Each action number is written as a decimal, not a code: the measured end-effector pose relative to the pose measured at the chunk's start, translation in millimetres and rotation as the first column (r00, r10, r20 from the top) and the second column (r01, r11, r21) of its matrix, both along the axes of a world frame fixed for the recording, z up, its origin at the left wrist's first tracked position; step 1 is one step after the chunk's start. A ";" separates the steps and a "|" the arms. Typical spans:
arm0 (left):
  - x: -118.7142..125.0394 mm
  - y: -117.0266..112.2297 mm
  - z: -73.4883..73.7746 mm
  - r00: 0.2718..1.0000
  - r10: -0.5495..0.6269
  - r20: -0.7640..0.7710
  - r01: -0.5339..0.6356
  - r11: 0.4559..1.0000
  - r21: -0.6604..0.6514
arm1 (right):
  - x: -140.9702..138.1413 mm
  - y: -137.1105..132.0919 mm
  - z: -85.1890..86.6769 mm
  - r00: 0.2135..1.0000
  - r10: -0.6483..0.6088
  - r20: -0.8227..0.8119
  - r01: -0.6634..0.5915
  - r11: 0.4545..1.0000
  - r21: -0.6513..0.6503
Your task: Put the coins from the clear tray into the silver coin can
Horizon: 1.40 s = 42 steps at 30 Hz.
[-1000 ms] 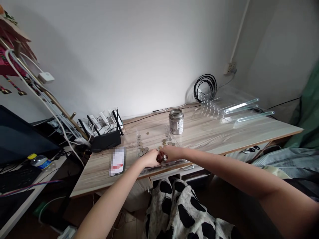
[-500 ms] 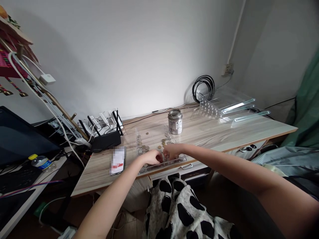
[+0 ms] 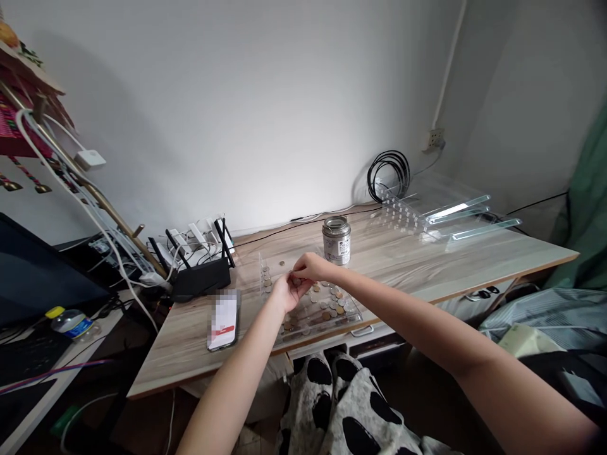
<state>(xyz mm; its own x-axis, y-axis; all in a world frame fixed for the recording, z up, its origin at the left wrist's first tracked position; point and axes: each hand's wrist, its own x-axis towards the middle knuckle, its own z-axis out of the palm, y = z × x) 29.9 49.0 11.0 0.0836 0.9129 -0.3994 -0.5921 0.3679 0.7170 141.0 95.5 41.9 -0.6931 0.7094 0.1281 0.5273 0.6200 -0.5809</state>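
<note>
Several silver and gold-toned coins (image 3: pixel 339 309) lie in a clear plastic tray (image 3: pixel 261 268) at the desk's front edge. Above the tray my two hands meet. My left hand (image 3: pixel 285 294) is cupped, palm turned inward, with its fingers curled around coins. From the right, my right hand (image 3: pixel 312 268) reaches across, fingertips pinched together against the coins at the left hand's fingers. How many coins are between them is hidden. One loose coin (image 3: pixel 282 263) rests behind the tray. A metal tin (image 3: pixel 336 241) with an opening in its top stands just behind my right hand.
A phone (image 3: pixel 224 319) lies left of the tray, with a black router (image 3: pixel 202 278) behind it. Clear acrylic panels (image 3: pixel 455 215) and a black cable coil (image 3: pixel 389 175) occupy the desk's back right. A capped bottle (image 3: pixel 73 323) lies far left.
Both hands have risen from the tray's front part and come together above its left-middle area. More coins at the tray's right side now show. The view has shifted slightly.
</note>
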 end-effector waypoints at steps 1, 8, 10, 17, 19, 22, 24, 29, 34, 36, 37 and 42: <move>-3.6 4.2 1.5 0.998 0.048 0.028 -0.048 0.999 0.010 | -2.4 1.2 2.0 1.000 0.012 -0.017 -0.012 1.000 0.012; -24.8 37.9 3.8 0.998 0.059 -0.003 -0.058 0.998 0.033 | 37.7 40.3 44.8 0.872 -0.410 -0.267 0.479 0.823 0.304; -28.5 49.6 4.2 0.997 0.023 -0.073 -0.018 0.997 0.069 | 59.9 60.6 58.8 0.777 -0.600 -0.190 0.625 0.702 0.340; -38.2 74.5 6.4 0.982 -0.119 -0.148 0.143 0.977 0.161 | 93.9 102.0 65.3 0.716 -0.669 0.200 0.578 0.729 0.366; -37.6 71.8 7.1 0.973 -0.127 -0.192 0.164 0.967 0.193 | 95.4 101.3 63.9 0.724 -0.651 0.226 0.561 0.747 0.357; -33.7 64.5 8.3 0.941 -0.085 -0.327 0.190 0.934 0.302 | 87.2 89.3 61.1 0.713 -0.696 0.086 0.607 0.674 0.421; -31.0 61.6 8.2 0.938 -0.041 -0.344 0.162 0.930 0.329 | 70.1 75.1 54.7 0.756 -0.645 -0.115 0.619 0.646 0.446; -28.8 63.0 3.6 0.965 -0.030 -0.260 0.094 0.967 0.235 | 12.3 45.6 17.4 0.980 -0.140 -0.144 0.172 0.957 0.234; -24.2 58.9 2.0 0.952 -0.152 -0.267 0.194 0.971 0.138 | -1.5 47.6 -12.8 0.996 -0.075 -0.049 0.081 0.990 0.117; -22.4 56.0 2.6 0.947 -0.200 -0.252 0.240 0.961 0.140 | 0.6 47.3 -17.7 0.993 -0.109 -0.053 0.115 0.986 0.120; -22.0 54.9 2.9 0.944 -0.227 -0.241 0.267 0.952 0.148 | 1.1 45.9 -18.9 0.990 -0.130 -0.056 0.137 0.982 0.132; -25.3 53.9 2.4 0.927 -0.325 -0.187 0.356 0.920 0.164 | 7.3 39.1 -8.3 0.968 -0.231 -0.096 0.248 0.940 0.233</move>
